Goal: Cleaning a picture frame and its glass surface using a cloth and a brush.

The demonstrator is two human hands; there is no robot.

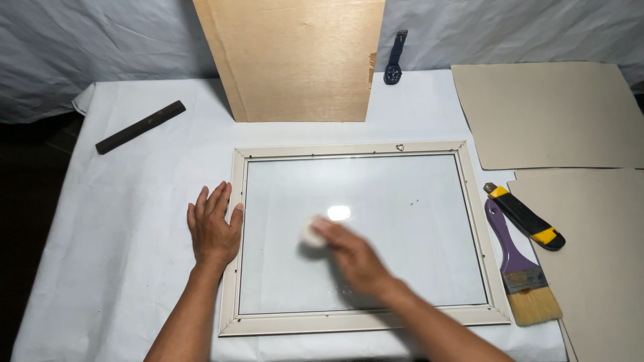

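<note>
Both hands are at the pale picture frame (231, 268), which lies face-down and flat on the white-covered counter (134, 201); the left hand (213, 229) is spread open, palm down on the cloth, its thumb side touching the frame's left rail — to my eye a brace, so the frame does not slide. Blurred, the right hand (354, 258) is over the glass pane (402, 221), fingers closed around a small white pad (312, 233) pressed to the surface near the middle; the blur suggests rubbing, though I cannot tell the grip exactly. Just beside the frame's right rail lie a purple-handled brush (520, 271) and a yellow-and-black utility knife (526, 218), close enough to reach. Grey boards (550, 114) sit further right; a wooden backing panel (295, 60) leans against the draped wall, with a wristwatch (394, 64) next to it. A dark bar (139, 127) rests well apart at the far left.
</note>
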